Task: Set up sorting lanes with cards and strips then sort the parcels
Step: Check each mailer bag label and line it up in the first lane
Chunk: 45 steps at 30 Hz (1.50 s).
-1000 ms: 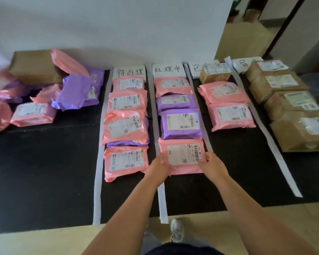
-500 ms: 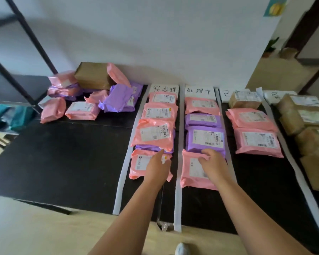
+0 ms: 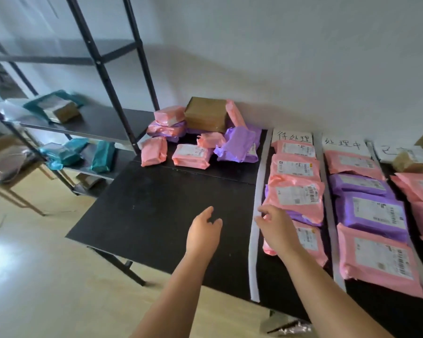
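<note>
Head view: unsorted parcels sit heaped on the bench, left of the first white strip, near its far end. The left hand, fingers loosely apart and empty, has left the lanes and hovers left of that strip. The right hand, also empty, hangs over it. The released pink parcel lies flat, label up, in the second lane right of the strip. Judgement: placement complete, next pick pending.

Left hand and right hand empty over black table, unsorted parcel pile beyond
</note>
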Each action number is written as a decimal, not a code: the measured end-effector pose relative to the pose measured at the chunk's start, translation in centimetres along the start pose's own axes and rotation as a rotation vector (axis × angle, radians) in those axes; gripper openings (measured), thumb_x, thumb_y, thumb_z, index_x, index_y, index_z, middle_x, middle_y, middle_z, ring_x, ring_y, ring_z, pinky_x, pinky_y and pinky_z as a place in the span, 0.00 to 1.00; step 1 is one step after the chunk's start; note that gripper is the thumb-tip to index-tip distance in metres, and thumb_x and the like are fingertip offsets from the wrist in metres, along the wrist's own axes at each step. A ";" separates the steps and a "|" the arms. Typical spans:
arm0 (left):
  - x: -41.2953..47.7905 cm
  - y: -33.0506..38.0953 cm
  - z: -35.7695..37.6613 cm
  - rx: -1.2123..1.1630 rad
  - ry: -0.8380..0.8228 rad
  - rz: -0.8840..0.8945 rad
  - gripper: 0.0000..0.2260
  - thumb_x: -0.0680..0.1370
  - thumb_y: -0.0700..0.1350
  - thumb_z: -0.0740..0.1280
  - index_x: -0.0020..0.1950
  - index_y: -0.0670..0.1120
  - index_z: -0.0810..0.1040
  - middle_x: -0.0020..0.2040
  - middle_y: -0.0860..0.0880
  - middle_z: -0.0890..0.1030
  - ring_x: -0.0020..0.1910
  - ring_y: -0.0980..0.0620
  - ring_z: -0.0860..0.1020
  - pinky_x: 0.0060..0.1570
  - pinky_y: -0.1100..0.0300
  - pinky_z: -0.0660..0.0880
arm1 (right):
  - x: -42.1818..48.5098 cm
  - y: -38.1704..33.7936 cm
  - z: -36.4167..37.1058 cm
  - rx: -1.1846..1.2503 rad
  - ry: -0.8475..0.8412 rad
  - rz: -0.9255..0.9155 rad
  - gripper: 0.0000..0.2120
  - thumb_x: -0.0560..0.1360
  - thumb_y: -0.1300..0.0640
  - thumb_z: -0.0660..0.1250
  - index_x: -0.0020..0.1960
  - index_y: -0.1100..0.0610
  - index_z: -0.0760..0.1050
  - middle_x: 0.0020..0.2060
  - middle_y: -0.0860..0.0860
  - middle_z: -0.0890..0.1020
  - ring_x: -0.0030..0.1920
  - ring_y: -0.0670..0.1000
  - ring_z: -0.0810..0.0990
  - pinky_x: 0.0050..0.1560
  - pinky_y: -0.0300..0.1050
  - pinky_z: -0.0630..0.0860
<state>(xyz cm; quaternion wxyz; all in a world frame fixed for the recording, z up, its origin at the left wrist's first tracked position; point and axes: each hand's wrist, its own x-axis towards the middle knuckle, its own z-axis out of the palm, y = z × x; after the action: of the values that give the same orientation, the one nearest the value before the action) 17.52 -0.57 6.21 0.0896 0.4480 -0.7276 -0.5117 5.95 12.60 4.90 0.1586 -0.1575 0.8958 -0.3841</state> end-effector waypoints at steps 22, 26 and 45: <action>16.9 1.2 -7.4 0.286 -0.169 0.211 0.21 0.82 0.47 0.63 0.75 0.54 0.68 0.70 0.53 0.73 0.63 0.55 0.75 0.49 0.65 0.70 | 13.2 -8.3 9.8 -0.091 0.184 0.035 0.15 0.80 0.56 0.66 0.66 0.54 0.76 0.60 0.51 0.81 0.59 0.53 0.79 0.64 0.55 0.73; 21.0 2.9 -5.7 0.318 -0.199 0.202 0.21 0.82 0.47 0.63 0.75 0.53 0.68 0.70 0.53 0.74 0.62 0.55 0.76 0.52 0.63 0.71 | 19.2 -8.0 9.7 -0.254 0.236 -0.001 0.15 0.80 0.55 0.66 0.65 0.55 0.76 0.57 0.53 0.81 0.57 0.55 0.79 0.61 0.53 0.69; 29.0 3.9 -4.4 0.356 -0.265 0.205 0.19 0.81 0.47 0.64 0.72 0.55 0.71 0.70 0.54 0.72 0.57 0.59 0.74 0.53 0.62 0.71 | 30.9 -9.0 11.7 -0.688 0.208 -0.084 0.06 0.78 0.61 0.66 0.54 0.54 0.76 0.48 0.52 0.79 0.52 0.57 0.78 0.65 0.54 0.67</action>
<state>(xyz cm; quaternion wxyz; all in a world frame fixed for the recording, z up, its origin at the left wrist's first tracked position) 1.07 -24.76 1.96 -0.0357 0.3095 -0.8534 -0.4179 -15.72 -13.23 -1.16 -0.0115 -0.1986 0.9767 -0.0803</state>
